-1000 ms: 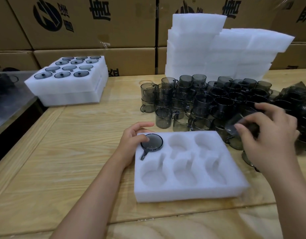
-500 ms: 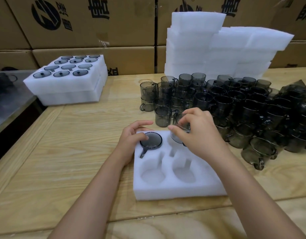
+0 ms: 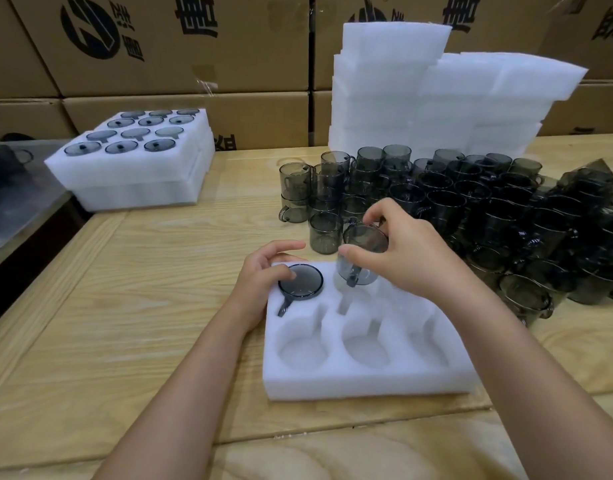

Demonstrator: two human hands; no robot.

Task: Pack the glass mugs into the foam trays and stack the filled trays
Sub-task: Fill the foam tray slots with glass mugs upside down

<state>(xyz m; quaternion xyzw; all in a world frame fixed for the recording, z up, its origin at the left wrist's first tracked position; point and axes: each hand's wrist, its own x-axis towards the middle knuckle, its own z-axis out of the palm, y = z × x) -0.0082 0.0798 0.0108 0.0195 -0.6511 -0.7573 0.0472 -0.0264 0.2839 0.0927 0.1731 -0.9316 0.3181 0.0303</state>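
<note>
- At the far left, a stack of filled white foam trays (image 3: 132, 181) sits on the pale wooden table (image 3: 125, 306), with dark grey glass mugs set base-up in its top pockets.
- The left hand (image 3: 263, 275) rests on the far left corner of the near white six-pocket foam tray (image 3: 367, 382). Its fingers are loosely bent and grip nothing. The thumb lies on the round base of an upturned smoky grey glass mug (image 3: 301, 282) seated in the far left pocket, handle toward the person.
- The right hand (image 3: 412, 261) grips a second smoky grey glass mug (image 3: 362, 251) between thumb and curled fingers. It is base-up and tilted, at the far middle pocket; whether it touches the foam is unclear.
- Just beyond and to the right, a crowd of loose smoky glass mugs (image 3: 471, 209) stands on the table, some stacked.
- Behind them, a tall pile of empty white foam trays (image 3: 436, 98) stands before brown printed cardboard boxes (image 3: 229, 46).
</note>
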